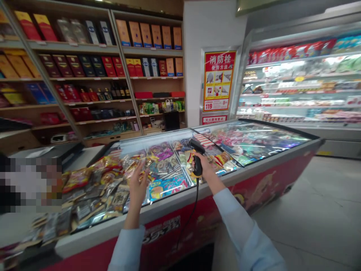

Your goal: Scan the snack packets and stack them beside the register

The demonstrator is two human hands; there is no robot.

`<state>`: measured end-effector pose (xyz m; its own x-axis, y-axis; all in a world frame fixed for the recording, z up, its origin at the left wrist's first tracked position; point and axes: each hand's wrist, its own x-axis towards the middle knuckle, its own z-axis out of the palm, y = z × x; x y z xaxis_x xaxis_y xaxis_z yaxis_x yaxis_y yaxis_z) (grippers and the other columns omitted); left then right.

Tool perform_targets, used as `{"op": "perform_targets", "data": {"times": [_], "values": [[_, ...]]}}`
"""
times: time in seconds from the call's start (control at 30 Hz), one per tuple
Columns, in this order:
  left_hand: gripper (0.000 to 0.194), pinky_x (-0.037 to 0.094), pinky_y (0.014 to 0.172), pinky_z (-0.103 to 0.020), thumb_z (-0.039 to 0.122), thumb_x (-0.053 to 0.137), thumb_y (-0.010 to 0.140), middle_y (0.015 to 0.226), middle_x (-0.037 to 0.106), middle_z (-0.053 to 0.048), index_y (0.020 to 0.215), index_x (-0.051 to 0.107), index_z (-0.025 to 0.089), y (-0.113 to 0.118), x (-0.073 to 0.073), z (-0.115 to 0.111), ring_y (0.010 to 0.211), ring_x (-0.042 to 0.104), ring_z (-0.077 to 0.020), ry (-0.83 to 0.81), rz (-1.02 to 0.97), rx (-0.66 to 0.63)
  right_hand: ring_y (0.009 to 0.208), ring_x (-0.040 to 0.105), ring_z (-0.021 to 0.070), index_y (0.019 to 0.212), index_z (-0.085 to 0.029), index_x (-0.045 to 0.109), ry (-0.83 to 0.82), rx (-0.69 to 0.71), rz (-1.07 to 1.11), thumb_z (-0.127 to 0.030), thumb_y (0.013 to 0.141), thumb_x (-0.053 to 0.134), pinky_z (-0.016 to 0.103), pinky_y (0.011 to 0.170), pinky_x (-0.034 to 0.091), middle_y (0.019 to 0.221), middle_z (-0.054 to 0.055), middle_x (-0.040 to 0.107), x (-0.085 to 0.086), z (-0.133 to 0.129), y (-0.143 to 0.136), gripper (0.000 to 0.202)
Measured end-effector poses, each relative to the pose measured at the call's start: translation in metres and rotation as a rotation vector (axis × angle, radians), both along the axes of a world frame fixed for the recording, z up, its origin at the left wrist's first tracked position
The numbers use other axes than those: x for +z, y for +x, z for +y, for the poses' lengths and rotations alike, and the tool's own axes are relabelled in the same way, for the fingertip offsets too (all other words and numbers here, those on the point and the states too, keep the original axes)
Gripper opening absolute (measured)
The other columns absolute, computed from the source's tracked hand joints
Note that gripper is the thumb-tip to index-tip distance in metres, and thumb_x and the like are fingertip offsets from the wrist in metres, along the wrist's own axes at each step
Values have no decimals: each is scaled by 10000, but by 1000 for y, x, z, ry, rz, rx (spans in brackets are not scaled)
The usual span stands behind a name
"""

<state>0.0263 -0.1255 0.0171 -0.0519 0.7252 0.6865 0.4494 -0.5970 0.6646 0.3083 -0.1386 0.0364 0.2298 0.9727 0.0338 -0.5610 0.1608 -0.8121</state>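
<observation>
In the head view my right hand (202, 165) is wrapped round the handle of a black and yellow barcode scanner (197, 167). The scanner's head points up and to the left over the glass-topped freezer (166, 196), and a black cable (194, 207) hangs from its grip down the freezer's front. To the left, my left hand (138, 180) is raised above the glass with fingers apart and nothing in it. Several snack packets (117, 197) lie beside and beyond that hand. Under the glass are colourful packages, among them blue ones (169, 187) between my hands.
Shelves of boxed bottles (90, 67) line the back wall. A red fire hydrant sign (220, 81) hangs on the pillar. At right stands a lit refrigerated display (299, 94), with grey floor (318, 203) before it. A blurred-out patch covers the far left.
</observation>
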Motion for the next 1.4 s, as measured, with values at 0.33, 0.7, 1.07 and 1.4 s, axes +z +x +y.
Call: {"op": "perform_targets", "data": {"times": [0.33,0.7,1.07,1.4], "values": [[393,376,1066,-392,402,462,875,1314,566,-87,1199,592,222,-122,-16,-7,1236,506,-220,22,82,366,386,484,77,661,-171,554,-42,264,31,-301,667,706,188,370,394,505,-35,550,-18,28,-128,200],[540,405,993,-423,327,464,881,1251,576,-197,1358,414,80,-140,-46,9,1170,528,-288,-78,474,580,369,483,92,616,-170,548,-81,330,-110,-321,650,712,204,357,380,462,-18,553,-48,39,-191,226],[472,391,873,-479,363,532,836,1213,542,-219,1241,561,123,-133,-28,21,1113,467,-376,-348,911,759,351,478,88,588,-166,556,-109,354,-118,-354,633,717,209,360,391,459,-20,543,-65,35,-195,252],[529,341,937,-521,558,542,775,1133,587,-239,1012,661,100,-150,-21,48,1140,472,-385,-539,970,757,366,492,89,562,-152,583,-102,329,-119,-348,621,723,214,374,401,477,-8,558,-62,33,-193,249]]}}
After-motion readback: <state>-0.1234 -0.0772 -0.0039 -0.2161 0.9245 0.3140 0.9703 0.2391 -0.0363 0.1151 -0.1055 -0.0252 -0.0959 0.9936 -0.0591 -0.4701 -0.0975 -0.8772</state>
